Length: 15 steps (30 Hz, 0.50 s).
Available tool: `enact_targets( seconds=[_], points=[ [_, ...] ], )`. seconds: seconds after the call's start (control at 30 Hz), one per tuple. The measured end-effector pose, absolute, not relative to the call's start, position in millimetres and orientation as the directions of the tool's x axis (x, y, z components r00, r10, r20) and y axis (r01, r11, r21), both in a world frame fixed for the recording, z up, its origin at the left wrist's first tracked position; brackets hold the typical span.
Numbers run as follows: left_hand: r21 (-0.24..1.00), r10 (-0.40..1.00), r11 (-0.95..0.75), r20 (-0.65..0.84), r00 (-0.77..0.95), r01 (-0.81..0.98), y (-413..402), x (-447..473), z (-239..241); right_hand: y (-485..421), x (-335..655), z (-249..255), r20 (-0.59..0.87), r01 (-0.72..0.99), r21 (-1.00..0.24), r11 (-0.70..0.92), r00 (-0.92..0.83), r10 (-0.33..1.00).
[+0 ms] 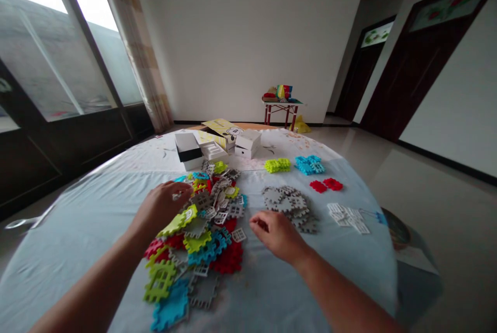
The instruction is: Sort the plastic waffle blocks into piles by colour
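Note:
A mixed heap of flat plastic interlocking tiles [202, 229] in grey, green, red, blue and white lies on the round table's light blue cloth [77, 229]. My left hand [163, 206] rests on the heap's left side, fingers curled over some pieces; what it grips is hidden. My right hand [277, 234] hovers just right of the heap, fingers curled, nothing visible in it. Sorted groups lie to the right: grey tiles [289, 203], white window pieces [347, 215], red tiles [326, 185], blue tiles [308, 164] and yellow-green tiles [277, 165].
White and black boxes [190, 150] and a yellow box [221, 131] stand at the table's far side. A small red table [280, 107] with toys stands by the back wall. Windows run along the left, dark doors on the right.

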<state>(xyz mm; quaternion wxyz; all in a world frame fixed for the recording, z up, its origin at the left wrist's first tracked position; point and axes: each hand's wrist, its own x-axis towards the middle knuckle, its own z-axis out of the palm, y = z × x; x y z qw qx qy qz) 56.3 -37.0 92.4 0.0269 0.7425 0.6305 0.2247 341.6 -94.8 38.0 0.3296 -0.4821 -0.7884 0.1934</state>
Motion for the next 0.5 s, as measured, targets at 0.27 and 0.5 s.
enact_targets(
  seconds=[0.27,0.5],
  points=[
    [0.162,0.954,-0.296,0.105,0.282,0.941,-56,63,92,-93,335,3,0.242,0.57,-0.665,0.484,-0.449,0.86],
    [0.177,0.956,-0.291,0.032,0.29,0.94,-47,69,93,-90,334,6,0.233,0.585,-0.651,0.483,-0.452,0.861]
  ],
)
